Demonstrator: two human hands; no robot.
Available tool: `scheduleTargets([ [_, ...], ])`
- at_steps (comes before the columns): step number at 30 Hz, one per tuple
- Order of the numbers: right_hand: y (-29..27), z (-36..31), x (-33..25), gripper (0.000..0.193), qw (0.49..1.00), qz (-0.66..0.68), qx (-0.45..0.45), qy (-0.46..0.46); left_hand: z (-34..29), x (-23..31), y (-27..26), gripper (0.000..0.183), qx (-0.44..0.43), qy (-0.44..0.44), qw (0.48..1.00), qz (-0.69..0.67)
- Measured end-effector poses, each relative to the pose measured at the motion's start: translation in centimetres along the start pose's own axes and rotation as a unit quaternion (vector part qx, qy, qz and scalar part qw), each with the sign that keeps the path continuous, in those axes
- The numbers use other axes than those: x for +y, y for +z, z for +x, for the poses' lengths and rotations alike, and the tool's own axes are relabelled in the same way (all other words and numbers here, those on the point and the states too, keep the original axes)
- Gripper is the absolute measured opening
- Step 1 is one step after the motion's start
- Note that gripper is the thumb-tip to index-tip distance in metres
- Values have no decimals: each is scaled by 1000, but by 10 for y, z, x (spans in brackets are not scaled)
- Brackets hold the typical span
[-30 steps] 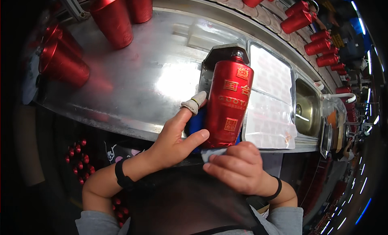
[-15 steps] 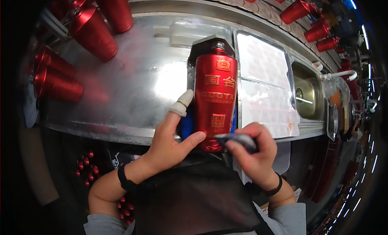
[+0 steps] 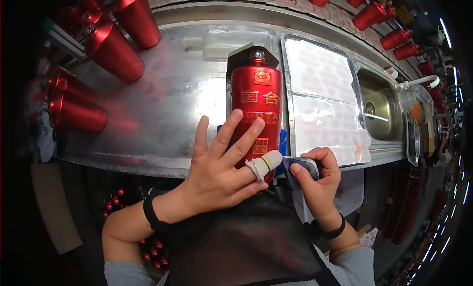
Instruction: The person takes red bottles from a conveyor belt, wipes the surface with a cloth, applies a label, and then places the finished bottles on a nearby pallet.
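Note:
A red metallic bottle (image 3: 258,96) with gold lettering lies on its back in a dark cradle (image 3: 234,59) with blue side pieces, its neck pointing away from me. Over its lower part spreads my left hand (image 3: 221,173), fingers apart. The index finger wears a white cloth finger cover (image 3: 265,164), which reaches to the bottle's right edge. Just right of the bottle's base, my right hand (image 3: 320,180) pinches a small flat blue-grey pad (image 3: 306,166) between thumb and fingers; its exact kind is unclear. The covered fingertip and the pad's left edge are close together, and contact cannot be told.
Right of the bottle, a metal tray (image 3: 290,118) carries white sheets (image 3: 322,113). Beyond it are a sink (image 3: 377,109) and a white tap (image 3: 419,83). Several red bottles (image 3: 114,52) stand on the metal table's left side; others line the slatted conveyor behind.
My left hand has turned from gripping the bottle's left side to spreading across its lower front. My right hand has drawn the pad slightly right, off the bottle's base.

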State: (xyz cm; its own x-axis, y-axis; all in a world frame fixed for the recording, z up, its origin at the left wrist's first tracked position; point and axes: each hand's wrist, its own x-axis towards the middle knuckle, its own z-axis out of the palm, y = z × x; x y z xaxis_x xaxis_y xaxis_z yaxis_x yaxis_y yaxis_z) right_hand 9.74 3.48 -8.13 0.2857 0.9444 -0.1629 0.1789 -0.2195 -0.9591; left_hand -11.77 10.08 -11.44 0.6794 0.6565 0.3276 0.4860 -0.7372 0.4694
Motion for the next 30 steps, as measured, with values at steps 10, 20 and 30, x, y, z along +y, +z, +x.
scheduleTargets([
  [10, 4, 1, 15, 21, 999, -38, -2, -22, -8, -8, -7, 32, 25, -51, 998, -14],
  [20, 5, 0, 4, 22, 989, -40, -27, -142, -21, -22, -3, 36, 26, -101, 994, -42],
  [30, 9, -2, 8, 22, 987, -56, -14, -149, 9, -16, -13, 33, 44, -46, 998, -31],
])
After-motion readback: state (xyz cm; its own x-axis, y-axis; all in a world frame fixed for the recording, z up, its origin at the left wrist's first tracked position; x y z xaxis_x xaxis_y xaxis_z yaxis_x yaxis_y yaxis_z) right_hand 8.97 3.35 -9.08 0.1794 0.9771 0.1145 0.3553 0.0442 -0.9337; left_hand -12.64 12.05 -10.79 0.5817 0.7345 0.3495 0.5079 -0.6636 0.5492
